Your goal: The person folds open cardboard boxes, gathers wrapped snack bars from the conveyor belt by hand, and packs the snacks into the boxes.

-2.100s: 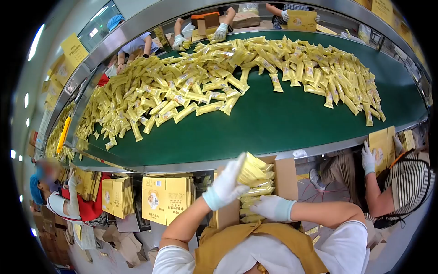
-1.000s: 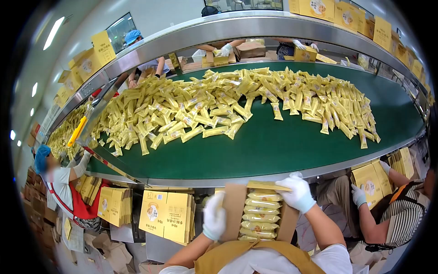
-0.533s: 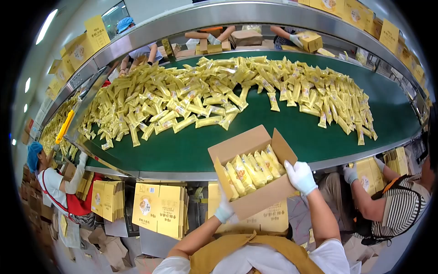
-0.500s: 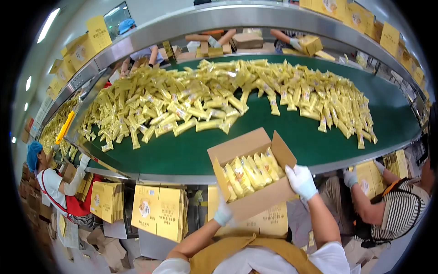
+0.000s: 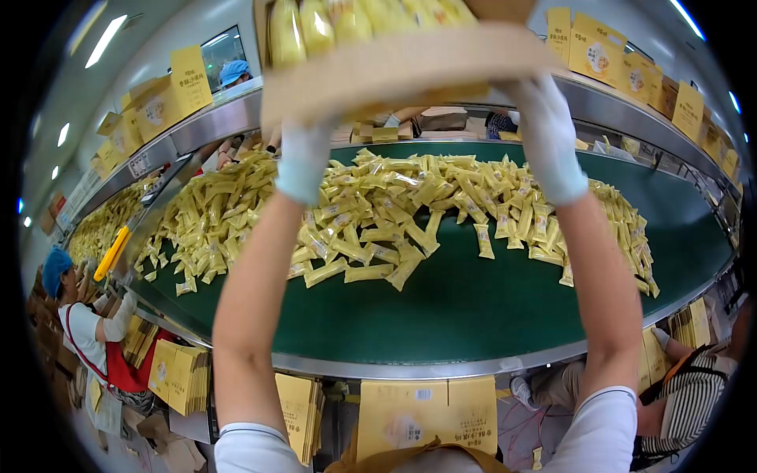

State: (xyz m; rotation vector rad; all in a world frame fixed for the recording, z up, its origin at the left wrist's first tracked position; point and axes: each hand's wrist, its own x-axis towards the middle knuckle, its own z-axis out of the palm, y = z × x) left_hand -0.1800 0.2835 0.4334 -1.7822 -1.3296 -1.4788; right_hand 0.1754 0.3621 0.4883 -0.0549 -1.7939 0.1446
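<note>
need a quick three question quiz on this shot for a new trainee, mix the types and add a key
1. True or false: the left hand and right hand both support the open cardboard carton.
2. Multiple choice: what colour is the conveyor belt? A) blue B) green C) black
3. Short answer: what shows inside the raised carton, and where is a large heap of similar things?

Key: 1. True. 2. B. 3. A row of yellow wrapped packets; the loose heap lies on the belt.

Ceiling light (image 5: 106, 41), window (image 5: 221, 54), perhaps a yellow handle (image 5: 112, 254).
</note>
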